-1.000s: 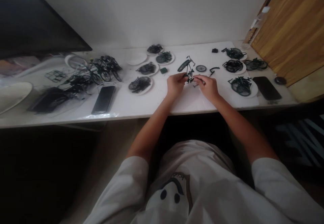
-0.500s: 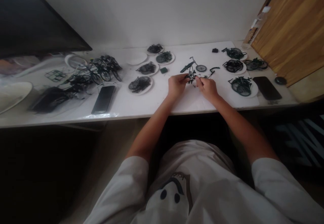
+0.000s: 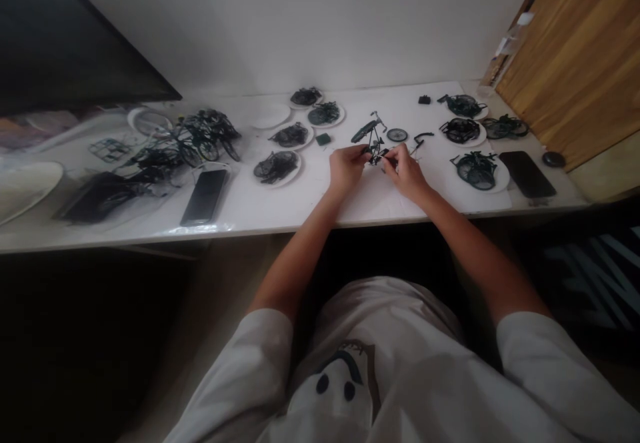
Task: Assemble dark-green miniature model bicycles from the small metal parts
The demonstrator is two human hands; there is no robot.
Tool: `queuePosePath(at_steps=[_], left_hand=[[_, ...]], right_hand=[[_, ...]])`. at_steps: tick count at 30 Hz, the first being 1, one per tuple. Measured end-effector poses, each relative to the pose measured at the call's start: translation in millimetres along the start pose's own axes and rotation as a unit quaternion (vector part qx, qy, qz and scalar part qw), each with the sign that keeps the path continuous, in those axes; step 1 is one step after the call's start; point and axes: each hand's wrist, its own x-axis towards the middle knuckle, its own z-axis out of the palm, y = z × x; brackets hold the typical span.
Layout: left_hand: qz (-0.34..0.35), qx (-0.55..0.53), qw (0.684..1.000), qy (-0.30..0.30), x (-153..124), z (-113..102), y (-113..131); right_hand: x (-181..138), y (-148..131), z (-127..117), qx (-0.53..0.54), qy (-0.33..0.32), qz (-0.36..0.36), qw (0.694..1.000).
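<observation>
Both my hands meet over the middle of the white table (image 3: pixel 350 203). My left hand (image 3: pixel 346 168) pinches the lower part of a small dark model bicycle frame (image 3: pixel 371 137), which stands tilted up from the fingers. My right hand (image 3: pixel 407 171) is closed on the same frame from the right side. A loose small wheel (image 3: pixel 397 135) lies on the table just beyond my right hand, and a curved dark part (image 3: pixel 423 138) lies to its right.
Several white plates with dark bicycle parts sit at the back middle (image 3: pixel 278 166) and right (image 3: pixel 480 171). A pile of assembled model bicycles (image 3: pixel 185 143) lies at the left. One phone (image 3: pixel 205 196) is left of centre, another phone (image 3: pixel 527 173) at the right. A wooden panel (image 3: pixel 575 56) stands at the right.
The bicycle frame tilted lower and then back up between my fingers. My right hand shifted slightly left, closer to my left hand.
</observation>
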Motion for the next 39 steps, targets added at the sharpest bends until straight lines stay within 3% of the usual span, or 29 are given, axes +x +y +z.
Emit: queuePosePath(at_steps=[9, 21, 30, 34, 39], left_hand=[[-0.002, 0.005, 1.0, 0.019, -1, 2, 0], [0.036, 0.046, 0.998, -0.009, -6, 1, 10], [0.026, 0.056, 0.998, 0.011, -5, 3, 2], [0.031, 0.05, 0.998, 0.019, -3, 1, -1], [0.016, 0.026, 0.999, 0.015, -2, 0, 0]], right_hand=[[1, 3, -4, -0.024, 0.003, -0.001, 1.0], [3, -6, -9, -0.093, -0.004, 0.02, 0.996], [0, -11, -7, -0.02, 0.0, 0.03, 0.999], [0, -8, -5, -0.027, -0.031, 0.021, 0.999], [1, -8, -6, -0.042, -0.025, 0.02, 0.999]])
